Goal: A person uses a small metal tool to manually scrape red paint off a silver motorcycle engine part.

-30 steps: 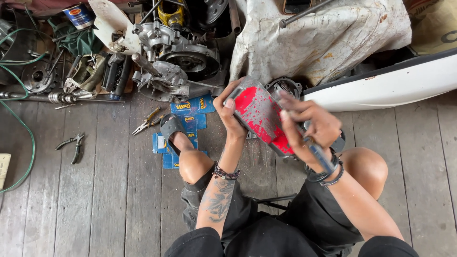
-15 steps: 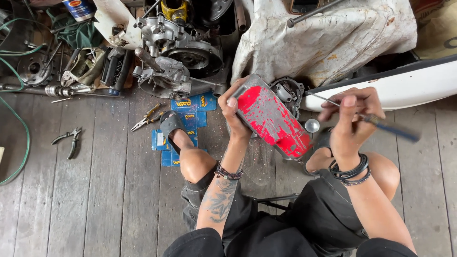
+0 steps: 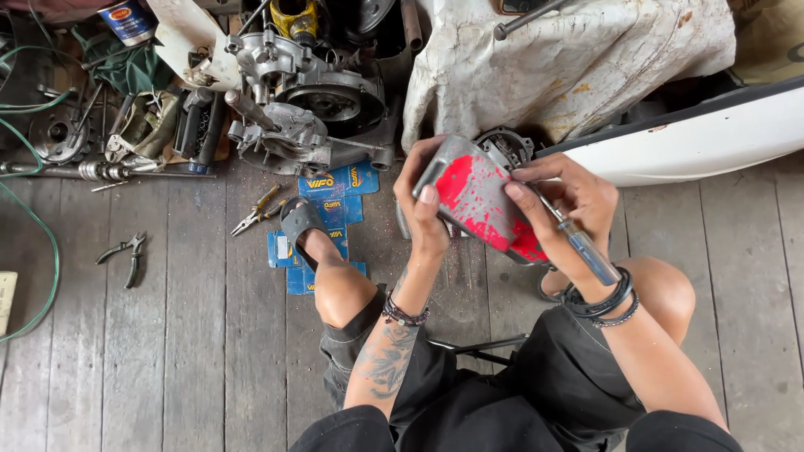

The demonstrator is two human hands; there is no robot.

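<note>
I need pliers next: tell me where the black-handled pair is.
In the head view, the black-handled pliers lie on the plank floor at far left, well beyond the left hand, between the green hose and the blue cardboard boxes.

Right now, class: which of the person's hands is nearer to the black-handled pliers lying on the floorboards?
Left. The left hand grips the red-painted cover's near edge, on the side toward the pliers. The right hand, holding a screwdriver, is beyond the cover, farther away.

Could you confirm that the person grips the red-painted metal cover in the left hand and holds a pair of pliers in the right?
Not quite: in the head view the right hand holds a screwdriver, not pliers. The left hand does grip the red-painted metal cover.
</note>
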